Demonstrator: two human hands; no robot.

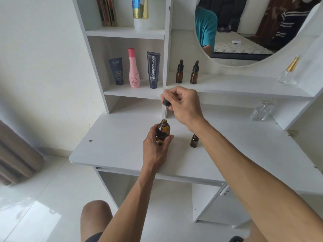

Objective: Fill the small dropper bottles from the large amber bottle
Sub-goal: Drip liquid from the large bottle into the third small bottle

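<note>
Left hand (155, 145), centre of the frame, grasps the large amber bottle (163, 132) around its body, holding it upright with cap off; cannot tell whether its base touches the white tabletop (111, 145). Right hand (183, 105), just above it, pinches the black dropper cap (166, 102) between thumb and fingers, other fingers curled. The clear glass pipette (165, 113) hangs down from the cap, tip right at the bottle's open mouth; cannot tell if it is inside the neck.

One small open dropper bottle (194, 140), no cap, stands on the tabletop just right of the large bottle, partly behind the right forearm. Two more small capped dropper bottles (179, 72) (194, 72) stand side by side on the shelf (244, 88) under the round mirror (244, 32), upper centre of the frame.

Left cubby, upper centre-left: dark Kahf tube (116, 71), pink bottle (133, 68), dark Glad2Glow tube (153, 69) in a row. Higher shelf holds books (106, 11) and a blue and gold bottle (140, 7). Right side of the frame: clear glass perfume bottle (260, 112) on the tabletop, another clear bottle with a gold cap (288, 71) on the shelf above. Curtain (15, 154) at left edge, knee (96, 215) at bottom.
</note>
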